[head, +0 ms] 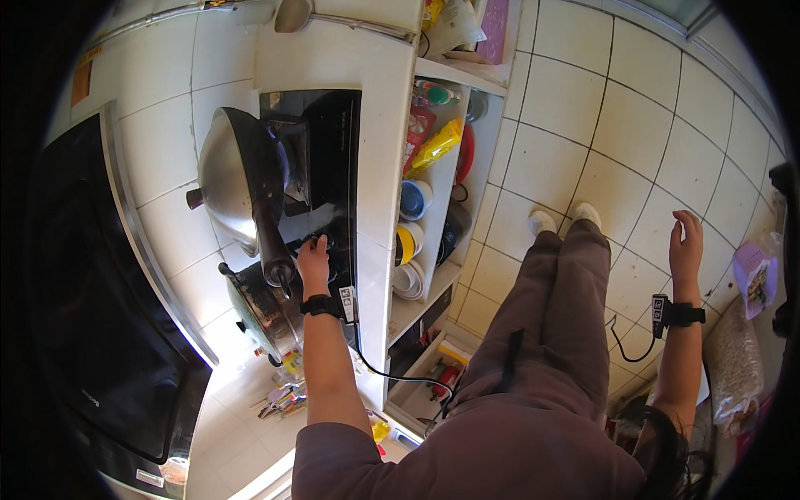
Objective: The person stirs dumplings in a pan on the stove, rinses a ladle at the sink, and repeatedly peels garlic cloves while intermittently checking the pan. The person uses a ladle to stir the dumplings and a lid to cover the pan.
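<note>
My left hand is at the front of a black glass gas hob, its fingers pinched at a control knob that they partly hide. Just beyond the hand, a wok with a domed metal lid sits over the far burner. Blue flame shows beside its base. The wok's dark handle points towards my left wrist. A second pot with a glass lid stands nearer me, partly behind my forearm. On the other side, my right hand hangs in the air, fingers loosely bent and holding nothing.
A black range hood is at the left. Below the white counter, open shelves hold a yellow packet, tubs and bowls. A ladle lies at the counter's far end. Filled bags stand at the right.
</note>
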`<state>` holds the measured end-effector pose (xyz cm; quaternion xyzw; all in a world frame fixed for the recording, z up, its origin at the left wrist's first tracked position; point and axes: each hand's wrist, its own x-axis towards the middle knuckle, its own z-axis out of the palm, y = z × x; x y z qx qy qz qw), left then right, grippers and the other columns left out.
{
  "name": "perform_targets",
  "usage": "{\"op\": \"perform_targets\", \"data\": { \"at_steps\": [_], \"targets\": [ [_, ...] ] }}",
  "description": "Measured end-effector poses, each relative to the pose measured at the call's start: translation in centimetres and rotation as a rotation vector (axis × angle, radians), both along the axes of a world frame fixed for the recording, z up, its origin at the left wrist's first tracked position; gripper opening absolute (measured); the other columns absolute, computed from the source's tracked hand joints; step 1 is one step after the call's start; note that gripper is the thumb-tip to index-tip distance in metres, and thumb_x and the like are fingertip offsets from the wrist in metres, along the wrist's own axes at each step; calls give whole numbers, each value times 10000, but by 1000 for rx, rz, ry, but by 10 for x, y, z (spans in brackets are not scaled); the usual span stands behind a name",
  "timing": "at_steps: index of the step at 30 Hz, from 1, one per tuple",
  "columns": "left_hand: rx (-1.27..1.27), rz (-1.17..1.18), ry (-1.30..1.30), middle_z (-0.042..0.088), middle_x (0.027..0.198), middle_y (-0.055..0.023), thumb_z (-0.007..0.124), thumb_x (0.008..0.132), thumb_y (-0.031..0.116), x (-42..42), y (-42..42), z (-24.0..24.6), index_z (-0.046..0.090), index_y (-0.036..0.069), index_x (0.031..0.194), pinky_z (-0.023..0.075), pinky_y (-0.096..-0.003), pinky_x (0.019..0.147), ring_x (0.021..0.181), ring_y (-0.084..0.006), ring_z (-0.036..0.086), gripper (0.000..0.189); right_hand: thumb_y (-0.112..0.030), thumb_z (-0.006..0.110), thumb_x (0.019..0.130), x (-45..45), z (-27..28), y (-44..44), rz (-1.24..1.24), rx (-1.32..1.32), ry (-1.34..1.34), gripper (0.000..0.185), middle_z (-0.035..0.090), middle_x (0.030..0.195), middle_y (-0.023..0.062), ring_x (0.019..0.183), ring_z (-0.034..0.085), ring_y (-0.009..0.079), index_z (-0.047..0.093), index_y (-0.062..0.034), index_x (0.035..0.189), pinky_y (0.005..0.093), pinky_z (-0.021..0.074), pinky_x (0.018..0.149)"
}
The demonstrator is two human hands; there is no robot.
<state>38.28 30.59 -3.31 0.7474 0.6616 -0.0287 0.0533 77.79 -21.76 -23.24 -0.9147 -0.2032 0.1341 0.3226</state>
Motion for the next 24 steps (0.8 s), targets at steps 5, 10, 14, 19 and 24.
{"op": "perform_targets", "data": {
  "at_steps": [5, 10, 14, 19, 24],
  "targets": [
    [-10, -2, -7, 607, 680, -116, 611, 827, 377, -1, 2, 0, 606, -39, 969, 457, -302, 543, 550, -184, 575, 439, -7, 502, 822, -1, -3, 0, -9, 3, 5, 151, 582, 1027, 109, 978, 530, 285, 580, -16, 951, 342, 423, 850],
    [-10, 9, -2, 616, 700, -134, 592, 829, 417, 0, 5, 0, 608, -43, 963, 463, -311, 522, 518, -194, 574, 479, 1, 507, 818, -1, -5, 1, -14, 5, 23, 153, 582, 1027, 110, 979, 532, 284, 582, -16, 950, 340, 425, 848],
    [-15, 25, 17, 622, 710, -144, 578, 831, 444, 0, 9, -1, 607, -49, 954, 465, -316, 530, 528, -203, 583, 509, -1, 506, 821, -1, -5, 2, -16, 4, 38, 152, 582, 1027, 109, 981, 532, 282, 582, -18, 951, 339, 425, 849],
    [-14, 8, 16, 625, 717, -150, 573, 832, 450, 0, 10, 0, 601, -50, 967, 469, -325, 545, 540, -208, 590, 519, -1, 505, 823, -2, -4, 5, -21, 3, 41, 150, 583, 1029, 107, 980, 532, 281, 582, -20, 950, 339, 425, 850],
    [-35, 28, 49, 625, 733, -144, 579, 828, 450, 5, 10, 3, 592, -35, 996, 476, -333, 592, 595, -222, 602, 514, -1, 504, 822, -2, -4, 5, -13, 25, 40, 160, 582, 1031, 109, 994, 528, 279, 580, -22, 961, 340, 422, 856]
  ]
}}
